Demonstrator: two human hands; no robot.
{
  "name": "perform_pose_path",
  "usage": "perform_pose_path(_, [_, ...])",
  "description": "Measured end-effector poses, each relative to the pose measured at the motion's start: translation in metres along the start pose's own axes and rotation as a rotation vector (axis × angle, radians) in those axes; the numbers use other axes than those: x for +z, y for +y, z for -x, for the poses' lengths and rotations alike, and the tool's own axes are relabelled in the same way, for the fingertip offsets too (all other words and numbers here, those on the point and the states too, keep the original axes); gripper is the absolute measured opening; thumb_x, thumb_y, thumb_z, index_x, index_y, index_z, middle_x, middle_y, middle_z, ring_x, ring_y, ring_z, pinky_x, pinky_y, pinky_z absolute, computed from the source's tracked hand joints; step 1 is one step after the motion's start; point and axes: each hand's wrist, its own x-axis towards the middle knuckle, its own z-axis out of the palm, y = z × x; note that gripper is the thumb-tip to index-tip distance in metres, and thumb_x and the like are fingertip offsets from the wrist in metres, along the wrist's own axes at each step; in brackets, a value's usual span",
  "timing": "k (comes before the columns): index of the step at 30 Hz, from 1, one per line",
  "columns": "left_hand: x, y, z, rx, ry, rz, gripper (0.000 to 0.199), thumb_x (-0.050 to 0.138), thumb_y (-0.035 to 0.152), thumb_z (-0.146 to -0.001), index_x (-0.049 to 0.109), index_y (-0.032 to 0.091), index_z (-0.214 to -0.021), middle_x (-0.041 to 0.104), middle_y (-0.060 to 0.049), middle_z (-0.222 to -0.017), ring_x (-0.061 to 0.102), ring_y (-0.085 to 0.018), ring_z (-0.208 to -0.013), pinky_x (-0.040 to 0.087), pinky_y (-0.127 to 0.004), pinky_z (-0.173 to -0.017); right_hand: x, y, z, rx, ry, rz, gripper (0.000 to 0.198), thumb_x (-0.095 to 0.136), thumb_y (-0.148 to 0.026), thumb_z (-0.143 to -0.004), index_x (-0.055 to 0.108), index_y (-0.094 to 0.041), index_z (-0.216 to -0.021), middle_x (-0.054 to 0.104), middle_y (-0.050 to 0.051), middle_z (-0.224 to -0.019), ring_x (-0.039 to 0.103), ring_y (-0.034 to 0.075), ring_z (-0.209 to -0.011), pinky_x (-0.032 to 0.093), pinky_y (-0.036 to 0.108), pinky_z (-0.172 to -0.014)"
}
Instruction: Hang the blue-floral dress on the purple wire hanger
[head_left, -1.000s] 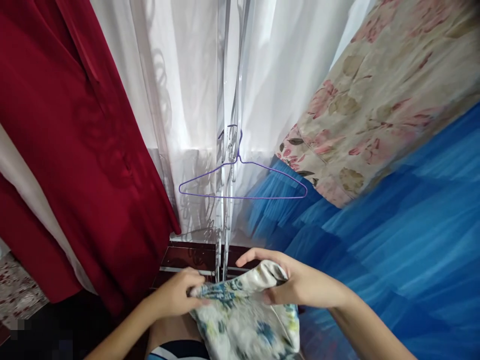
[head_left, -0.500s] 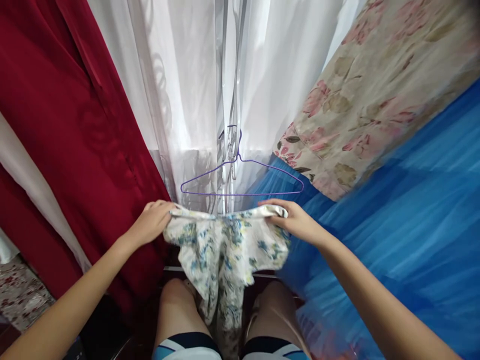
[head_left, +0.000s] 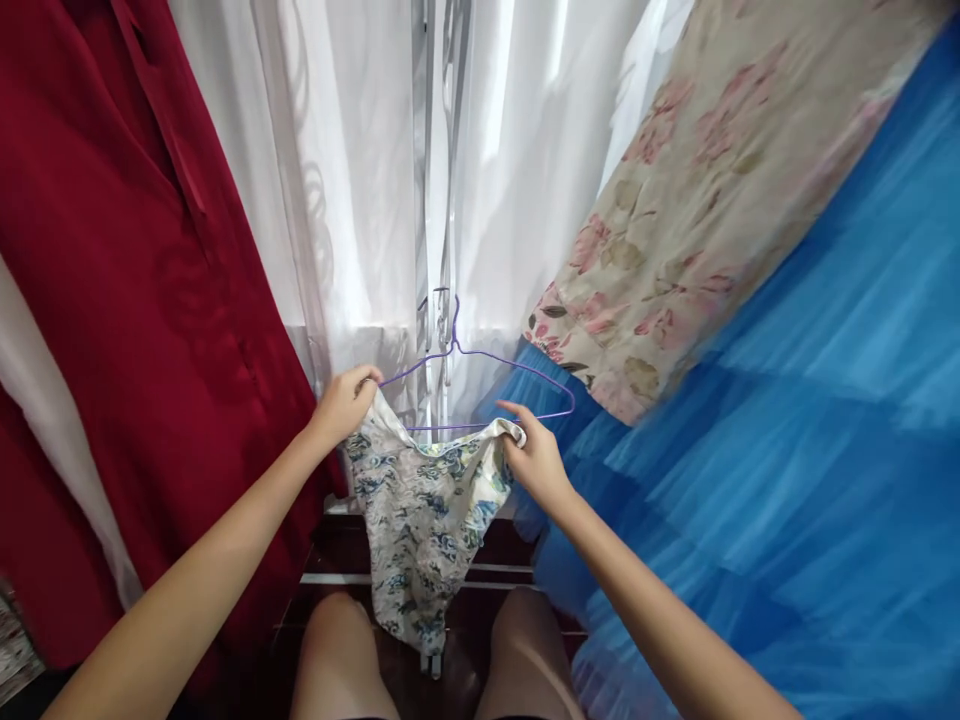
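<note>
A white top with a blue and yellow floral print hangs stretched between my hands. My left hand is closed on its left shoulder, right at the left end of a purple wire hanger. That end of the hanger is hidden behind the hand and cloth. My right hand pinches the other shoulder, index finger extended, just below the hanger's right end, which shows bare. The hanger hangs upright on the metal uprights in front of me.
Dark red cloth hangs at left, white curtains behind. To the right hang a beige cloth with pink flowers and blue tulle. My knees are below, above a dark, shiny floor.
The top's left shoulder has risen to the hanger's left end with my left hand. My hands are closer together, and the top now hangs fuller and longer. The view has shifted slightly.
</note>
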Motion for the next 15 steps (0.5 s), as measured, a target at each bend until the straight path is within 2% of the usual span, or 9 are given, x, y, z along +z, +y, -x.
perform_pose_path(2, [0.002,0.002,0.001,-0.026,0.08,-0.025,0.023,0.045,0.021,-0.085,0.067,0.017,-0.082,0.051,0.003,-0.06,0.048,-0.014,-0.057,0.035,-0.025,-0.06,-0.015,0.009,-0.002,0.045,0.133,0.025,0.08,0.049,-0.019,-0.08,0.025,-0.015,-0.156,0.069,0.003,-0.083,0.06,0.02,-0.067,0.047,0.031,-0.068])
perform_pose_path(4, [0.003,0.002,0.002,-0.033,0.11,-0.048,0.024,0.045,0.021,-0.085,0.068,0.017,-0.08,0.048,0.003,-0.057,0.045,-0.013,-0.055,0.033,-0.025,-0.059,-0.032,0.016,-0.012,0.078,0.167,0.075,0.088,0.051,-0.02,-0.078,0.016,-0.011,-0.159,0.069,0.003,-0.08,0.06,0.021,-0.066,0.047,0.032,-0.067])
perform_pose_path(6, [0.002,0.002,0.002,-0.023,0.108,-0.083,0.025,0.045,0.021,-0.085,0.068,0.017,-0.079,0.052,0.002,-0.06,0.047,-0.013,-0.057,0.034,-0.025,-0.06,-0.049,0.021,-0.027,0.074,0.123,0.108,0.075,0.054,-0.021,-0.077,0.041,-0.009,-0.15,0.072,0.008,-0.088,0.063,0.023,-0.075,0.048,0.034,-0.073])
perform_pose_path(8, [-0.001,0.001,0.001,-0.036,0.108,-0.129,0.025,0.044,0.022,-0.086,0.067,0.017,-0.079,0.058,0.001,-0.066,0.051,-0.014,-0.061,0.035,-0.026,-0.062,-0.068,0.021,-0.038,0.044,0.037,0.109,0.046,0.057,-0.021,-0.076,0.069,-0.009,-0.119,0.073,0.011,-0.09,0.064,0.025,-0.082,0.047,0.033,-0.076])
perform_pose_path(9, [-0.004,-0.001,0.001,-0.051,0.115,-0.145,0.024,0.045,0.023,-0.087,0.067,0.018,-0.081,0.061,0.0,-0.07,0.053,-0.014,-0.065,0.036,-0.026,-0.064,-0.079,0.02,-0.042,0.033,-0.042,0.086,0.032,0.058,-0.022,-0.077,0.074,-0.01,-0.102,0.074,0.01,-0.085,0.064,0.024,-0.08,0.047,0.031,-0.073])
perform_pose_path(11, [-0.01,-0.009,0.0,-0.094,0.148,-0.149,0.019,0.05,0.029,-0.088,0.066,0.019,-0.089,0.066,-0.002,-0.082,0.057,-0.016,-0.075,0.039,-0.025,-0.07,-0.101,0.017,-0.043,0.058,-0.287,-0.034,0.019,0.063,-0.027,-0.078,0.074,-0.011,-0.08,0.071,0.005,-0.072,0.062,0.02,-0.068,0.044,0.029,-0.064])
perform_pose_path(13, [-0.015,-0.02,0.002,-0.169,0.176,-0.09,0.022,0.057,0.038,-0.087,0.064,0.018,-0.094,0.067,-0.003,-0.091,0.059,-0.018,-0.083,0.042,-0.025,-0.075,-0.116,0.014,-0.039,0.179,-0.57,-0.262,0.024,0.071,-0.034,-0.077,0.074,-0.011,-0.078,0.071,0.005,-0.069,0.061,0.019,-0.061,0.043,0.029,-0.06])
perform_pose_path(14, [-0.015,-0.025,0.003,-0.208,0.17,-0.033,0.026,0.059,0.042,-0.086,0.063,0.018,-0.094,0.067,-0.004,-0.092,0.06,-0.018,-0.084,0.043,-0.025,-0.076,-0.119,0.013,-0.037,0.261,-0.649,-0.4,0.029,0.074,-0.038,-0.075,0.074,-0.01,-0.081,0.072,0.006,-0.071,0.063,0.02,-0.062,0.045,0.03,-0.06])
perform_pose_path(15, [-0.015,-0.029,0.005,-0.239,0.147,0.034,0.028,0.058,0.045,-0.086,0.061,0.017,-0.091,0.066,-0.004,-0.089,0.059,-0.018,-0.082,0.043,-0.025,-0.075,-0.117,0.011,-0.034,0.336,-0.631,-0.54,0.034,0.077,-0.041,-0.073,0.075,-0.01,-0.084,0.073,0.008,-0.073,0.066,0.022,-0.064,0.047,0.033,-0.061])
